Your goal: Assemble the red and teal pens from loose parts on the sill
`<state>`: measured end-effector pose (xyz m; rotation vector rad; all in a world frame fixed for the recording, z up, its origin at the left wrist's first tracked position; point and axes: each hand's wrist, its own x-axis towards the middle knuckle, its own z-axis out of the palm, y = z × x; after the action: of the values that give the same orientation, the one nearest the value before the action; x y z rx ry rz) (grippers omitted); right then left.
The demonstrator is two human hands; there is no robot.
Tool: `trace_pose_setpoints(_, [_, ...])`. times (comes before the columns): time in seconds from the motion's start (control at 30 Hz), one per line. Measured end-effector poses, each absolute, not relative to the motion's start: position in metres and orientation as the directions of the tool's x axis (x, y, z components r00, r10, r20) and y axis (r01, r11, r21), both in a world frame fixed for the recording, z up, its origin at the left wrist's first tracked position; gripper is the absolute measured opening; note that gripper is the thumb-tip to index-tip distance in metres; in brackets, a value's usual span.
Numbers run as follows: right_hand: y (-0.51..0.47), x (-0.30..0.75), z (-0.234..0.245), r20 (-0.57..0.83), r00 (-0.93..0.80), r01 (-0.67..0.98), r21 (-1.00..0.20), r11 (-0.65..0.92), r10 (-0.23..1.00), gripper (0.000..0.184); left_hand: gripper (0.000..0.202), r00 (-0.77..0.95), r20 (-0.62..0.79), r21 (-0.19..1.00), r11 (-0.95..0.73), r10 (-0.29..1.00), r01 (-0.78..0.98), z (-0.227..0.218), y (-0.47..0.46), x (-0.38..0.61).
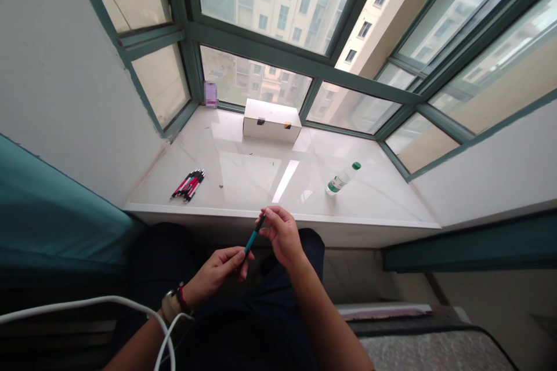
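Note:
A slim teal-and-black pen (253, 236) is held between my two hands, slanting over my lap. My right hand (282, 236) pinches its upper, black part with the fingertips. My left hand (216, 274) has its fingertips at the pen's lower teal end, and those fingers partly hide the tip. Beyond my hands, a bundle of several black-and-red pens (188, 184) lies on the white marble windowsill (261, 182), left of centre. Neither hand touches the sill.
A white cardboard box (271, 120) stands against the window. A plastic water bottle (342, 178) with a green cap lies on the sill. A white cable (87, 303) runs across my left forearm. A teal cushion (43, 220) lies at left, and a bed edge (435, 348) at lower right.

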<state>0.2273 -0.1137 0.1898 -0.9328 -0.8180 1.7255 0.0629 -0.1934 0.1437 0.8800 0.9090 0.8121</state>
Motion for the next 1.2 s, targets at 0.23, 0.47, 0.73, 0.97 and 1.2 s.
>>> trace_pose_setpoints(0.23, [-0.114,0.227,0.189,-0.205,-0.258,-0.402,-0.866,-0.297,0.944,0.024,0.044,0.346,-0.304,0.92,0.368,0.888,-0.135,0.147,-0.192,0.058])
trace_pose_setpoints(0.47, [-0.105,0.225,0.178,-0.279,-0.132,-0.451,-0.838,-0.308,0.951,0.027,0.042,0.472,-0.314,0.815,0.489,0.823,-0.31,0.149,-0.192,0.065])
trace_pose_setpoints(0.73, [-0.102,0.233,0.183,-0.295,-0.284,-0.448,-0.8,-0.398,0.912,0.024,0.045,0.385,-0.319,0.904,0.399,0.866,-0.15,0.148,-0.185,0.063])
trace_pose_setpoints(0.97, [-0.105,0.23,0.18,-0.232,-0.248,-0.316,-0.899,-0.305,0.941,0.026,0.04,0.219,-0.25,0.967,0.233,0.943,0.099,0.146,-0.188,0.063])
trace_pose_setpoints(1.2, [-0.107,0.213,0.168,-0.18,-0.224,-0.208,-0.951,-0.227,0.958,0.028,0.035,0.119,-0.195,0.972,0.176,0.974,0.153,0.142,-0.183,0.065])
